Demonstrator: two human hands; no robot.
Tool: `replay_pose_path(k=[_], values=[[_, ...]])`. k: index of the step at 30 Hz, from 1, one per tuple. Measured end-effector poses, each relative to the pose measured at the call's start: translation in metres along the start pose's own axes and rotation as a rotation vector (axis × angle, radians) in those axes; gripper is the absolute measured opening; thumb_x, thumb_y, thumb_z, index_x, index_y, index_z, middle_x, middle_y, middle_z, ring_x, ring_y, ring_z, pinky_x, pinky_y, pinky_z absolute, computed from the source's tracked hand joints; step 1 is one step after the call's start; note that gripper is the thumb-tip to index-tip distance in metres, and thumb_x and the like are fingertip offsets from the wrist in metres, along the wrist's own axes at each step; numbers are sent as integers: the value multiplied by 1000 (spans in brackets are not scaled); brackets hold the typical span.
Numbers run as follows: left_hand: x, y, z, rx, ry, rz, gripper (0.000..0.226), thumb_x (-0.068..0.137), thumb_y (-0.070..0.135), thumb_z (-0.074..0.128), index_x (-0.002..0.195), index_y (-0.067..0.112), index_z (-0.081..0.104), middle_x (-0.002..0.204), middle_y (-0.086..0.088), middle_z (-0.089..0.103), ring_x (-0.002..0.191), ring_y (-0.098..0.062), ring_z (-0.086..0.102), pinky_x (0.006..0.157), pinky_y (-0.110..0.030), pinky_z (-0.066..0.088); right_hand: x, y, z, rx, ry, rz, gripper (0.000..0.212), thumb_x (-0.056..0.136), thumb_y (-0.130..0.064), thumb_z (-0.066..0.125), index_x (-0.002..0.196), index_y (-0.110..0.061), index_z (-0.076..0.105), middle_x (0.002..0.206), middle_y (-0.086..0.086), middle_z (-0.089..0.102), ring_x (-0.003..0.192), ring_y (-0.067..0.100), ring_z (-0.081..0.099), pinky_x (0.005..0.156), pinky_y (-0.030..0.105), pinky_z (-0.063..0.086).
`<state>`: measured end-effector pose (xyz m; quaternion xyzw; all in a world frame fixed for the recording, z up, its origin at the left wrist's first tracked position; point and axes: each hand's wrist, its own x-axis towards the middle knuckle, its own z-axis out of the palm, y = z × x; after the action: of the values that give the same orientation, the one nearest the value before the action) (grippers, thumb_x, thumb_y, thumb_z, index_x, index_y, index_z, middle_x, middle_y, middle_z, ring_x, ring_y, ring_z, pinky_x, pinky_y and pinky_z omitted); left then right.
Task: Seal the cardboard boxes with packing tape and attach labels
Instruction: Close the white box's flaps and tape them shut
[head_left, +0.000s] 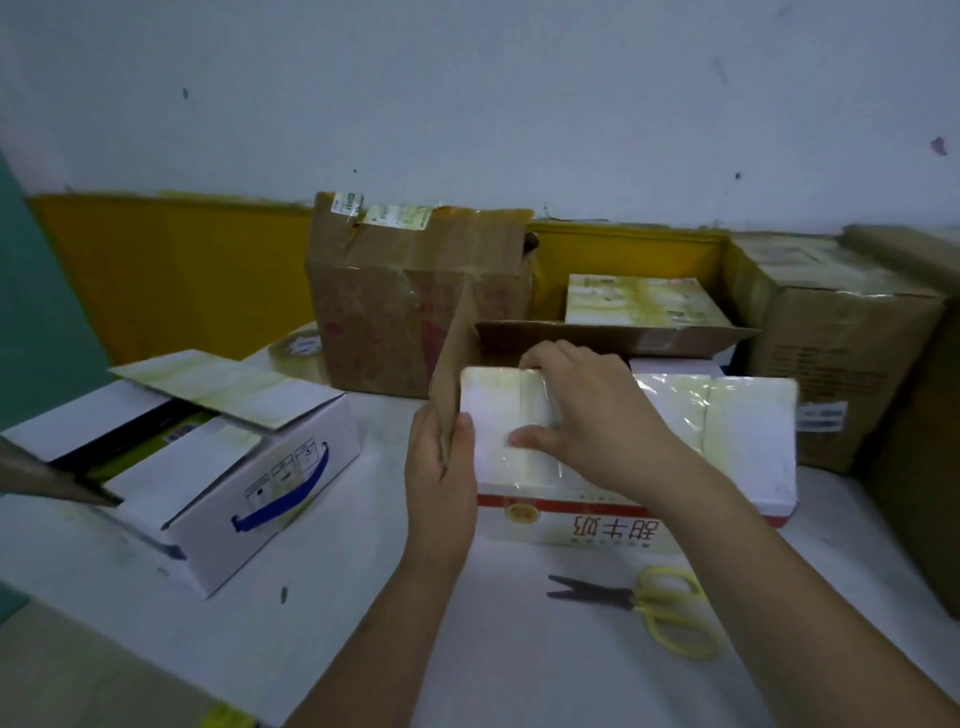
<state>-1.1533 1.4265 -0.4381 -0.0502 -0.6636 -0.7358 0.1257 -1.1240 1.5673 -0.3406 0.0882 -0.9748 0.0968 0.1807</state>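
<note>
A white milk box (623, 467) sits mid-table (467, 649), its near flaps down under glossy tape, far flap up. The left hand (441, 467) pinches the raised left flap (452, 364); the right hand (576, 405) presses flat on top. An open white box (208, 467) at left holds dark packets. Tape roll (298, 345) behind; scissors (639, 603) in front.

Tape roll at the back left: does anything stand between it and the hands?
Nothing visible does. The tape roll lies on the table beyond the left hand, between the white box and the brown box.
</note>
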Motion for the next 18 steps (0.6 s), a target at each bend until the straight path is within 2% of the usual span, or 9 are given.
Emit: replay_pose_path(k=[1,3,5,7,9,11,13,16,18], values=[[0,10,-3,-38,-10,51,28,105,37,45,131,33,54,121,5,66,101,-9,69,73,-23,59,-6,-6,-13,-31,-2,-16,51,85,-52,70,127,-32,49,116,-12,57,108,14,54,87,30,38],[3,34,-11,-15,-83,233,34,107,33,42,138,29,56,134,10,62,119,-2,60,93,-22,53,-22,-17,-34,-129,-22,-46,30,93,-48,61,118,-34,52,92,-13,58,93,14,59,71,29,41],[10,50,-23,53,-216,326,37,106,30,42,139,25,58,141,13,58,131,-3,51,107,-27,44,-43,-22,-47,-219,-104,-86,20,98,-49,51,110,-34,56,79,-12,53,84,14,59,67,30,44],[18,58,-33,70,-344,268,36,106,27,45,140,27,57,141,14,58,131,-3,52,110,-32,45,-65,-26,-54,-206,-285,-95,36,96,-61,45,110,-33,63,83,-12,58,80,9,56,67,28,44],[23,63,-38,103,-437,184,42,101,38,51,143,35,52,143,18,55,131,0,51,109,-31,46,-76,-28,-65,33,-539,1,62,86,-78,35,106,-30,68,85,-11,62,77,5,56,68,24,43],[23,68,-35,239,-472,194,58,93,50,61,148,42,42,148,22,42,133,2,42,101,-17,46,-67,-15,-71,338,-700,169,77,76,-84,28,110,-29,70,100,-11,68,88,5,64,85,28,51],[20,72,-27,418,-450,223,80,88,44,70,154,42,26,151,18,30,134,1,33,98,-12,42,-37,12,-69,489,-744,293,78,79,-79,36,130,-25,59,122,-3,66,102,15,69,95,37,56],[13,71,-16,547,-393,209,114,81,32,82,159,37,0,164,10,11,146,-10,22,115,-34,32,7,51,-54,345,-767,354,69,93,-57,55,150,-25,32,137,5,53,111,24,65,91,38,58],[9,63,-14,573,-409,236,124,78,32,85,159,34,-9,166,10,5,148,-10,18,115,-29,28,25,76,-37,45,-648,311,87,92,-54,61,158,-22,14,154,11,34,130,29,49,102,39,50]])
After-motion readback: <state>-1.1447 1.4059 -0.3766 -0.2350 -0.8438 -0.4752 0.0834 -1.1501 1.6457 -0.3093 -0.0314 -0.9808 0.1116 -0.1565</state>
